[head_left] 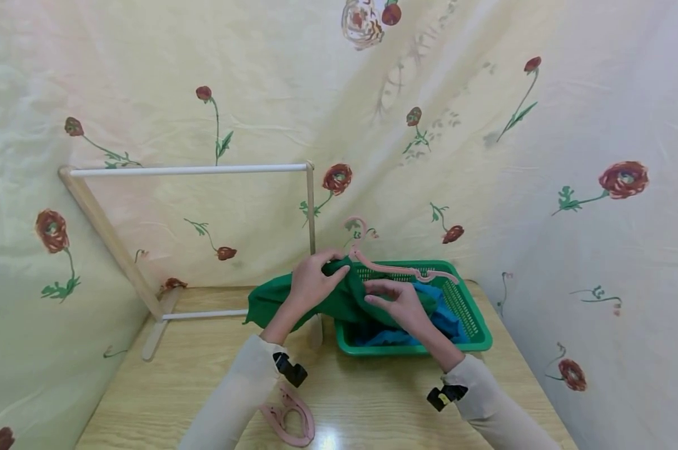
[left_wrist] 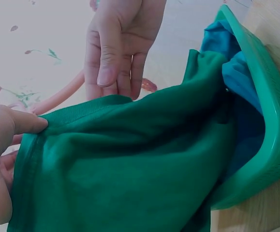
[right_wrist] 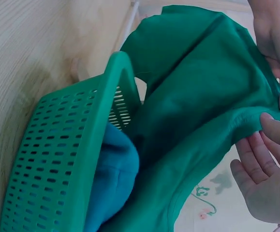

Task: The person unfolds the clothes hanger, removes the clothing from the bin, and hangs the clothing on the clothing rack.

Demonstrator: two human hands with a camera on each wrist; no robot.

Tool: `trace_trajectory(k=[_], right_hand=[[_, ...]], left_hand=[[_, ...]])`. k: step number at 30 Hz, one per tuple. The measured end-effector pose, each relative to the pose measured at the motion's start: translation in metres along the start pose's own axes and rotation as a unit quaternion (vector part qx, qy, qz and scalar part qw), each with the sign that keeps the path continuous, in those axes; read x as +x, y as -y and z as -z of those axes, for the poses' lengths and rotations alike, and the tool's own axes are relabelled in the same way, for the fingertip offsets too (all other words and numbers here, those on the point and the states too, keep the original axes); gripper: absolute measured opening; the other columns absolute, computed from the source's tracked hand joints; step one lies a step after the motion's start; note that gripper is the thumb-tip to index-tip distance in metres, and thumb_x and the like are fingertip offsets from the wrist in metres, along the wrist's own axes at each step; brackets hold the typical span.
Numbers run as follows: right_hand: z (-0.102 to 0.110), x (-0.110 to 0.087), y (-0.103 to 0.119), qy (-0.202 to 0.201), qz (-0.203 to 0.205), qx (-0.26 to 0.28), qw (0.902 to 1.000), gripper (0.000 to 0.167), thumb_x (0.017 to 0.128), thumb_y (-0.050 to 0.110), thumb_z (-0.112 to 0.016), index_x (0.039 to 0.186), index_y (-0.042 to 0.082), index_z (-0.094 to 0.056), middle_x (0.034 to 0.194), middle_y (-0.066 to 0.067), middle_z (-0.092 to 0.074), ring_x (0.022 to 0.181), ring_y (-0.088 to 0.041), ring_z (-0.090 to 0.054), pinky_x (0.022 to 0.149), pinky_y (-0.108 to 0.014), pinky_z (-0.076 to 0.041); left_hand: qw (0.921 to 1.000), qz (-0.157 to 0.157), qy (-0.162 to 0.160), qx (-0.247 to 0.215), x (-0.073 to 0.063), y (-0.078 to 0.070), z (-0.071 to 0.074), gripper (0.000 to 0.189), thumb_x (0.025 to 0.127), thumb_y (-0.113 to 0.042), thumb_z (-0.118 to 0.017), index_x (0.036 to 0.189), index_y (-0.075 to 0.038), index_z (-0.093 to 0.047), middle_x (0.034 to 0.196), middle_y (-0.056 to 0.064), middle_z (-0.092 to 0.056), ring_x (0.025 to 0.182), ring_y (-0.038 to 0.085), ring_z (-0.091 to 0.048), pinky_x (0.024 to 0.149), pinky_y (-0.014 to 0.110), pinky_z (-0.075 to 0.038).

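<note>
My left hand pinches a green shirt by its ribbed neck edge, thumb on the near side. In the left wrist view the shirt spreads below that pinch and reaches the basket. My right hand is beside the neck edge; in the left wrist view its fairly straight fingers dip behind the cloth and the thumb stays off it. A pink hanger stands behind the shirt, hook up, one arm stretching right over the basket. The shirt hides its other arm.
A green plastic basket holds blue cloth. To the left stands a wooden rack with a white top bar. Another pink hanger, folded, lies near the table's front. Flowered cloth surrounds the table.
</note>
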State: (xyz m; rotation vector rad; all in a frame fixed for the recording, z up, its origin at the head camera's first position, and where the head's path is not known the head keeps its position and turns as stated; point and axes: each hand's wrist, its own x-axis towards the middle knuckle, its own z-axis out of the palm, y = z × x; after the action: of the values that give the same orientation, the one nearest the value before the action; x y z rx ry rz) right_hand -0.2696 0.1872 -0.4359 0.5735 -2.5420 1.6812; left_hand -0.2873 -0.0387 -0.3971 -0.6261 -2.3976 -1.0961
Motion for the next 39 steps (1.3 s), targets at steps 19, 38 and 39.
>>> trace_trajectory(k=[19,38,39], right_hand=[[0.004,-0.01,-0.015,0.049,0.061,-0.129,0.9885,0.022,0.089,0.013,-0.078,0.11,0.004,-0.078,0.107,-0.012,-0.077,0.1,-0.028,-0.072,0.086,-0.044,-0.06],[0.033,-0.027,-0.031,0.06,0.063,-0.214,0.9731,0.02,0.089,0.016,-0.079,0.106,0.006,-0.079,0.106,-0.01,-0.078,0.099,-0.027,-0.073,0.08,-0.035,-0.061],[0.035,-0.028,-0.031,0.059,0.065,-0.216,0.9725,0.02,0.089,0.016,-0.079,0.106,0.006,-0.079,0.105,-0.01,-0.078,0.099,-0.027,-0.073,0.08,-0.035,-0.061]], left_hand=[[0.9998,0.014,0.01,-0.008,-0.001,0.004,-0.002,0.021,0.095,-0.024,-0.074,0.112,-0.012,-0.074,0.113,0.006,-0.076,0.107,0.024,-0.071,0.09,0.044,-0.058],[0.9979,0.031,0.013,-0.055,-0.001,0.01,0.015,0.02,0.096,-0.02,-0.073,0.112,-0.01,-0.074,0.111,0.009,-0.075,0.106,0.028,-0.069,0.094,0.047,-0.057],[0.9979,0.03,0.012,-0.057,-0.001,0.01,0.017,0.019,0.096,-0.02,-0.073,0.112,-0.01,-0.073,0.111,0.009,-0.075,0.106,0.028,-0.069,0.094,0.047,-0.057]])
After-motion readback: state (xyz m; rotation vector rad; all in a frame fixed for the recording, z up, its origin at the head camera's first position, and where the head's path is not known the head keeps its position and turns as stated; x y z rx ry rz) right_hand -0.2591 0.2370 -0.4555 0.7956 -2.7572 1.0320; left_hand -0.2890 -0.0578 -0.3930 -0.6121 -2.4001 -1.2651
